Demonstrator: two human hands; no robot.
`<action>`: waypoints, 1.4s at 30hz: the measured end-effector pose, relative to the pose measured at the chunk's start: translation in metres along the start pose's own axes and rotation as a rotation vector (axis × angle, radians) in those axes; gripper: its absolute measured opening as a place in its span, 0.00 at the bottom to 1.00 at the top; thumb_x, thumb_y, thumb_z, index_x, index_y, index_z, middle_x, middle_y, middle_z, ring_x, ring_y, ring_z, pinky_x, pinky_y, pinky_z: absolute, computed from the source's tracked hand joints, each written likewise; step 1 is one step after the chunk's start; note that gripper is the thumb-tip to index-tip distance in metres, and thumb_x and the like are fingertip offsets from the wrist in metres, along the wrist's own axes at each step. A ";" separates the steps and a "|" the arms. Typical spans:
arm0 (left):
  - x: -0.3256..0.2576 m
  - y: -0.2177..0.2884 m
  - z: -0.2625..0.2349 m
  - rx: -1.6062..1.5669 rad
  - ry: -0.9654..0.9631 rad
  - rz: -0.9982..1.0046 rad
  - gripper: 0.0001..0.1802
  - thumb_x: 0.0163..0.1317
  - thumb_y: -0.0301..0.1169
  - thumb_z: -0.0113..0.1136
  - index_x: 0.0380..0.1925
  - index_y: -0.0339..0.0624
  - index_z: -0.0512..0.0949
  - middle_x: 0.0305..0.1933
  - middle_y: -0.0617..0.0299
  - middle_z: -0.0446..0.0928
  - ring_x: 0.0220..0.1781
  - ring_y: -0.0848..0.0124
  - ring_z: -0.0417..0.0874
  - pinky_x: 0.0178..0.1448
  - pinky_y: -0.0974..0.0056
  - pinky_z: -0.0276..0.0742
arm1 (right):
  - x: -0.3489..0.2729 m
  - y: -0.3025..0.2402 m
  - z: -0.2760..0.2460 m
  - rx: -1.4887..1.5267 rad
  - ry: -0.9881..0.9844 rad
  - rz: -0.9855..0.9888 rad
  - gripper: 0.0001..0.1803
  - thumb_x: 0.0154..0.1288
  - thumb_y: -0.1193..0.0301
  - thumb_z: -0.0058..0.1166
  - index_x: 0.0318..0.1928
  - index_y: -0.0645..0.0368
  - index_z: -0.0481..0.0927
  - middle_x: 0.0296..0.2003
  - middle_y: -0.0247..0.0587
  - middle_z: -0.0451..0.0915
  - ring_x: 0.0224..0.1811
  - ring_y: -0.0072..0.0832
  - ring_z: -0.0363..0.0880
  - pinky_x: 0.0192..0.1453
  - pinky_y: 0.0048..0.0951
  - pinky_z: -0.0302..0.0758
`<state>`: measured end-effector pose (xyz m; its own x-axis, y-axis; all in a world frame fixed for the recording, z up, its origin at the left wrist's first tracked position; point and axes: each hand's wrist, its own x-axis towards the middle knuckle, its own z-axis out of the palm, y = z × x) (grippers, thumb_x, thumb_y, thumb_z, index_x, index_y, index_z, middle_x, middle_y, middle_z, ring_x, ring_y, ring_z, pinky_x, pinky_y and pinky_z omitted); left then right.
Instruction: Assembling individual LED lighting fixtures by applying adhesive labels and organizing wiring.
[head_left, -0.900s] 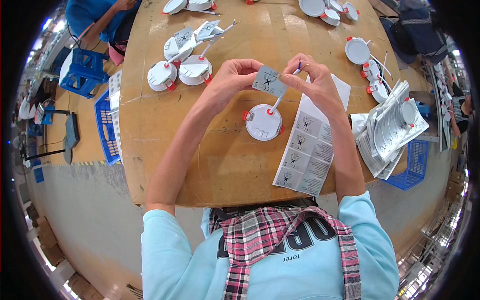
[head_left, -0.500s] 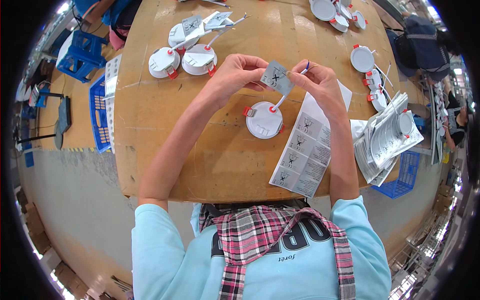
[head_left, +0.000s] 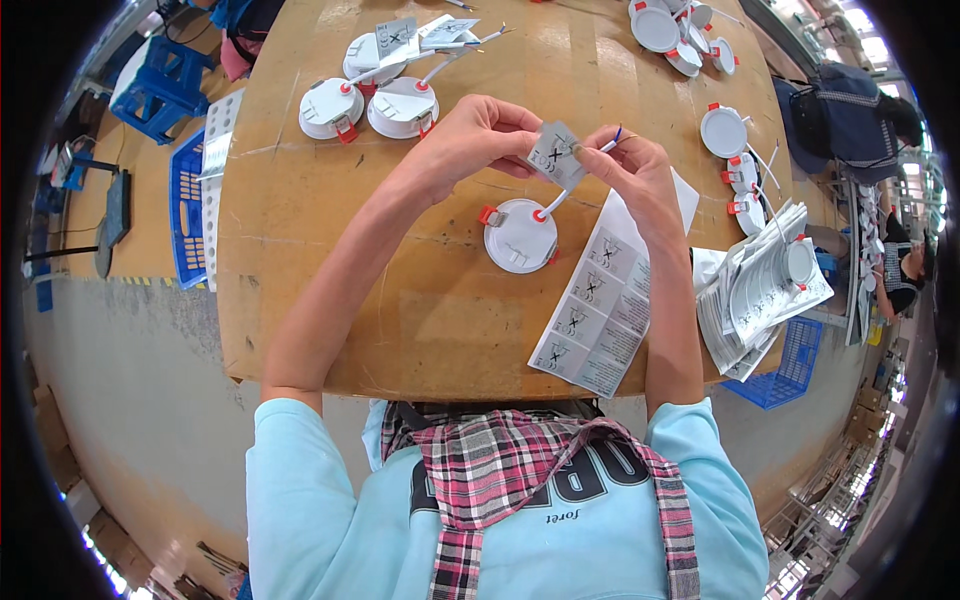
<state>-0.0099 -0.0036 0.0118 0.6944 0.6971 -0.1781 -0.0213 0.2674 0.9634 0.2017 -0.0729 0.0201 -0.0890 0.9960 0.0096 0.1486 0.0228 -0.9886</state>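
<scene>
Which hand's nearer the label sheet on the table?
Right. The right hand is by the far end of the label sheet; the left hand is farther off, to its left.

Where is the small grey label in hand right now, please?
In the head view, the grey label is at upper centre, held between the left hand and right hand, just beyond the central round white lamp.

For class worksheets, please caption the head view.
Left hand and right hand holding grey label at cable of white lamp.
</scene>
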 end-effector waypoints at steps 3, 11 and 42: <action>0.000 0.002 0.002 0.074 0.021 0.020 0.14 0.60 0.34 0.60 0.38 0.34 0.81 0.36 0.60 0.82 0.37 0.75 0.83 0.44 0.70 0.81 | 0.000 -0.001 0.000 -0.025 0.012 0.019 0.07 0.61 0.70 0.61 0.33 0.62 0.80 0.28 0.31 0.80 0.31 0.14 0.75 0.38 0.17 0.72; 0.002 -0.012 -0.002 0.010 0.035 -0.025 0.16 0.62 0.34 0.57 0.44 0.33 0.79 0.41 0.58 0.81 0.44 0.74 0.82 0.53 0.69 0.76 | 0.001 0.003 0.005 0.097 -0.005 -0.098 0.06 0.58 0.73 0.62 0.31 0.62 0.79 0.35 0.32 0.77 0.41 0.17 0.74 0.48 0.22 0.71; -0.040 -0.012 0.047 0.527 0.599 0.447 0.22 0.55 0.39 0.64 0.43 0.33 0.75 0.43 0.50 0.76 0.47 0.62 0.76 0.52 0.59 0.69 | -0.005 -0.002 -0.009 -0.273 0.002 -0.045 0.12 0.58 0.66 0.60 0.34 0.65 0.79 0.27 0.34 0.78 0.35 0.21 0.76 0.50 0.27 0.71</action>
<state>-0.0037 -0.0659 0.0168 0.2085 0.9307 0.3007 0.2348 -0.3461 0.9083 0.2112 -0.0767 0.0234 -0.0998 0.9936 0.0529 0.4042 0.0890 -0.9103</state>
